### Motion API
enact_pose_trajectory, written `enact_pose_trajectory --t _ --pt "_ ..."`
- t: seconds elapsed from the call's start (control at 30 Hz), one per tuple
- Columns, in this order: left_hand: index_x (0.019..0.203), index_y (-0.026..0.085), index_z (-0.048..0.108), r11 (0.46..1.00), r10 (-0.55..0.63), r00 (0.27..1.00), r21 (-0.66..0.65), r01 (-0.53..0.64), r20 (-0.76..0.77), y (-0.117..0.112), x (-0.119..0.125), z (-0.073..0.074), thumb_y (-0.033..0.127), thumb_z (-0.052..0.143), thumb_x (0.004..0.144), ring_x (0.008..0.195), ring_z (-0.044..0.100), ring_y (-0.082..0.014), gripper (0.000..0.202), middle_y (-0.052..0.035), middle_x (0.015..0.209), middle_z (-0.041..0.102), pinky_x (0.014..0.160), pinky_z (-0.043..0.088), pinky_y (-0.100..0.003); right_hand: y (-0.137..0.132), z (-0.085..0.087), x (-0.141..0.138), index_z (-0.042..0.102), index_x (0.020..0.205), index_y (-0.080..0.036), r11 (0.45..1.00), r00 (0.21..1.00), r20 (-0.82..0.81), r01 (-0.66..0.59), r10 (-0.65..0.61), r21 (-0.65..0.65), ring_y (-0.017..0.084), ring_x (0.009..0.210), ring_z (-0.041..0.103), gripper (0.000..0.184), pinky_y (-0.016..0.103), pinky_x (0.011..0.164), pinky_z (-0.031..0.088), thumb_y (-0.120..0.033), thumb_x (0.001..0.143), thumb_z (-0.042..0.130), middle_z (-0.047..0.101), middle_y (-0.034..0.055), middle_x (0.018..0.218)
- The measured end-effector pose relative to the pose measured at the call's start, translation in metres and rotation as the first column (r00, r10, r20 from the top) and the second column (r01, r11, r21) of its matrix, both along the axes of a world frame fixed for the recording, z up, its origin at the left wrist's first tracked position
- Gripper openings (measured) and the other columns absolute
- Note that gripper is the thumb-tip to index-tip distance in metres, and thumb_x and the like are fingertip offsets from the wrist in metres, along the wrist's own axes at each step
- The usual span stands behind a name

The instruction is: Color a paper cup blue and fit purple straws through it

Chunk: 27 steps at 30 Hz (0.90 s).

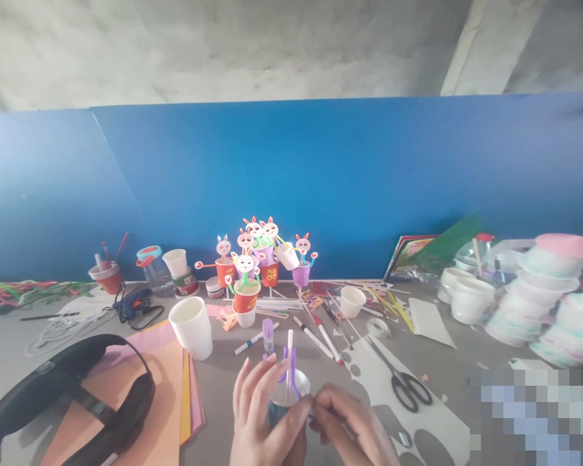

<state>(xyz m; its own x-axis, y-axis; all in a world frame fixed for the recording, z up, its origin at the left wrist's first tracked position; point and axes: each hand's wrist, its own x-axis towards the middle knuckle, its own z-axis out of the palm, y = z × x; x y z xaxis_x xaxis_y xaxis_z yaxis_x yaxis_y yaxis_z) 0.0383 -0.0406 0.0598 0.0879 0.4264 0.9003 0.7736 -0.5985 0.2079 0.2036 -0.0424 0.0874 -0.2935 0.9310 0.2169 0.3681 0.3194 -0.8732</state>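
In the head view, a paper cup (300,383) stands low in front of me, its lower part hidden by my hands. A pale pink stick (290,362) and bent purple strips (293,372), perhaps pipe cleaners, rise out of it. My left hand (267,408) is wrapped about the cup's left side, thumb across its front. At the right side of the rim, my right hand (350,424) pinches with thumb and forefinger; a bit of purple shows by the fingertips, but what they grip is mostly hidden. Just behind the cup is a small purple-capped bottle (267,333).
Rabbit-faced cup figures (246,291) stand toward the blue partition (291,162). Scissors (411,391) lie on cut white paper (442,414) at right. A white cup (192,327), coloured paper (160,388) and a black headset-like object (78,388) occupy the left. Stacked cups (534,298) stand far right.
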Motion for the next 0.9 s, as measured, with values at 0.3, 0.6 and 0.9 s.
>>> enact_pose_trajectory --t 0.3,0.6,0.9 --pt "0.077 0.026 0.067 0.994 0.087 0.995 0.064 -0.09 0.043 -0.003 -0.002 -0.012 -0.005 0.058 0.082 0.112 0.06 -0.0245 0.033 -0.0056 0.114 0.061 0.11 0.038 -0.053 0.006 -0.013 -0.007 0.048 0.069 -0.023 0.989 0.996 -0.089 -0.039 0.026 -0.145 0.017 0.067 0.061 0.037 0.021 0.064 0.046 -0.045 0.099 0.047 0.057 -0.0011 0.067" --pt "0.078 0.032 0.076 0.956 0.29 0.956 0.039 -0.292 0.044 -0.004 0.005 -0.03 -0.007 0.061 0.079 0.088 0.058 -0.0213 0.041 -0.0047 0.1 0.06 0.079 0.043 -0.035 0.003 -0.021 -0.009 0.056 0.073 -0.022 0.991 0.989 -0.122 0.064 -0.079 -0.121 0.016 0.065 0.063 0.04 0.02 0.064 0.047 -0.052 0.099 0.048 0.062 -0.0007 0.067" --pt "0.09 0.034 0.08 0.967 0.256 0.965 -0.008 -0.256 0.048 -0.008 0.003 -0.018 -0.006 0.06 0.082 0.104 0.06 -0.0233 0.046 -0.0078 0.116 0.057 0.086 0.049 -0.035 0.002 -0.025 -0.011 0.057 0.072 -0.022 0.983 0.978 -0.149 0.125 -0.145 -0.134 0.016 0.062 0.064 0.048 0.02 0.06 0.048 -0.062 0.096 0.048 0.062 -0.0008 0.063"
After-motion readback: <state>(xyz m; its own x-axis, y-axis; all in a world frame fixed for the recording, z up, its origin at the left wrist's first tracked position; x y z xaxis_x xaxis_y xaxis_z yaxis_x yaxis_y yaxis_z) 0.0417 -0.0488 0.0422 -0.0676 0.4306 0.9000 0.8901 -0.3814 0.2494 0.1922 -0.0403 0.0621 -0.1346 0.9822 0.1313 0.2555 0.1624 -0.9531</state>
